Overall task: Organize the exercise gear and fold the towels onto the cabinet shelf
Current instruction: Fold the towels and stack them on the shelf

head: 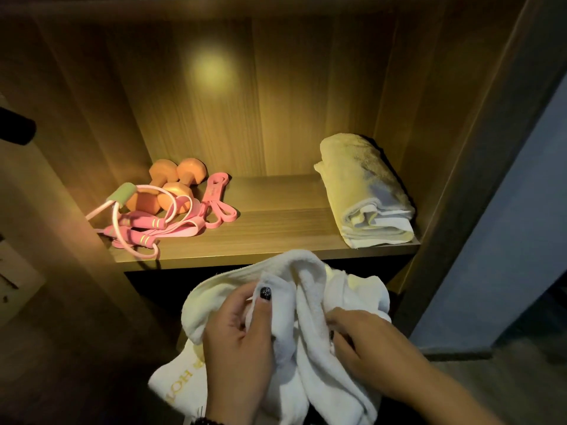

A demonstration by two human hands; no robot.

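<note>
Here the lit wooden cabinet shelf [276,231] carries orange dumbbells [171,188] and pink bands [214,200] at its left and a folded towel [365,191] at its right. Below its front edge, my left hand [239,342] and right hand [365,345] each pinch the rumpled white towel [306,302].
</note>
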